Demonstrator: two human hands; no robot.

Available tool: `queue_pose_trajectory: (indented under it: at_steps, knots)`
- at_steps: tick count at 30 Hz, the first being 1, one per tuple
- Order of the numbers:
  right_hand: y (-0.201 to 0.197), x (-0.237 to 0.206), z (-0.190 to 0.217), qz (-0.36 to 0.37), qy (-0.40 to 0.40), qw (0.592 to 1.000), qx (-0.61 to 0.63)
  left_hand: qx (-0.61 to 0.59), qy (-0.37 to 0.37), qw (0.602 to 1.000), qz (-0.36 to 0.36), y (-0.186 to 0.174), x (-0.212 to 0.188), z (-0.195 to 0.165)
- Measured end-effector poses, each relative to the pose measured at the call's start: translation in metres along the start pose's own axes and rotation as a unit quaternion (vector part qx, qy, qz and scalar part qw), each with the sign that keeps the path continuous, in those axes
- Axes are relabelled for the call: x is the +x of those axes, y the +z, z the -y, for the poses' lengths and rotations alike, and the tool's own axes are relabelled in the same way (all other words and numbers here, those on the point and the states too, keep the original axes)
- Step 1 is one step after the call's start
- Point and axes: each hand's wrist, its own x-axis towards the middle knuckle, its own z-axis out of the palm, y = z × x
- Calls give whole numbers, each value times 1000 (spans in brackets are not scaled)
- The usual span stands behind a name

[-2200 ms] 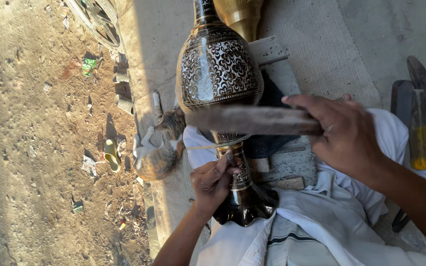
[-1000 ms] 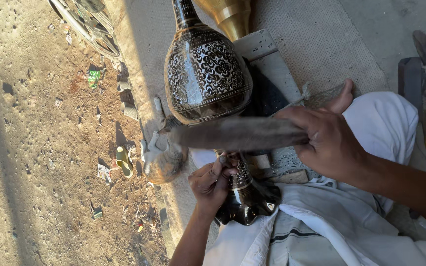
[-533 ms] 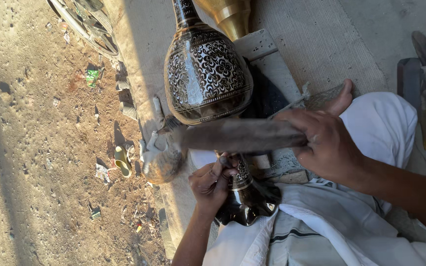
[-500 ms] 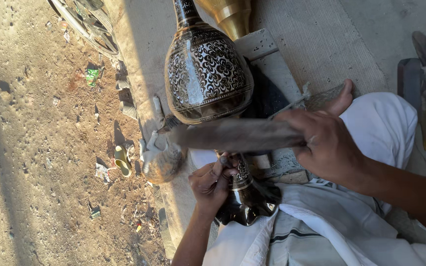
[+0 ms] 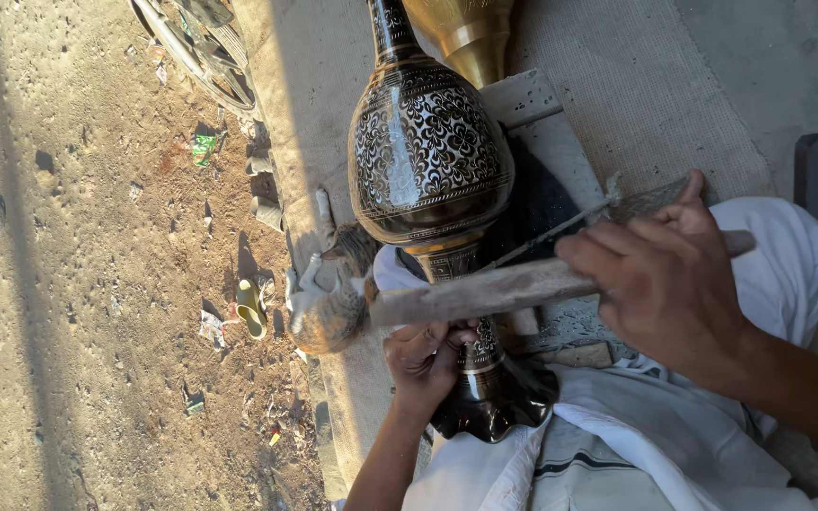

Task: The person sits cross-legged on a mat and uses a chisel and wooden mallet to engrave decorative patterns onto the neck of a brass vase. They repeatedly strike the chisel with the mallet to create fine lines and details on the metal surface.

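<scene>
A large dark vase [image 5: 431,151] with fine silver-coloured engraving lies across my lap, its flared foot [image 5: 494,407] towards me. My left hand [image 5: 421,358] is closed at the vase's narrow stem, fingers pinched on a small tool that is mostly hidden. My right hand [image 5: 666,286] grips a worn wooden stick [image 5: 485,291], which it holds across the stem just above my left hand. White cloth [image 5: 769,255] covers my knees.
A plain brass vase [image 5: 466,33] lies beyond the engraved one. A cat [image 5: 328,305] sits at the edge of the concrete step, by the stick's far end. Dirt ground with litter lies to the left, and a wheel [image 5: 203,52] at top left. A wooden block [image 5: 523,99] supports the vase.
The wooden stick in my right hand has come down a little closer to my left hand. My left hand stays at the vase's stem. The view has shifted slightly.
</scene>
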Motion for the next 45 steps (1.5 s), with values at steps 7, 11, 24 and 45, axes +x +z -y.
queue_pose_trajectory:
  at_steps: [7,11,24,45]
  knots:
    - [-6,2,-5,9,0,999,46,15,22,1000,5,2,-1,6]
    - [-4,2,-5,-26,17,987,157,-5,3,1000,6,3,-4,11]
    - [-8,8,-12,-1,12,996,92,28,-5,1000,-10,6,-2,11]
    - [-4,5,5,22,0,1000,-21,100,0,995,-11,1,-3,6]
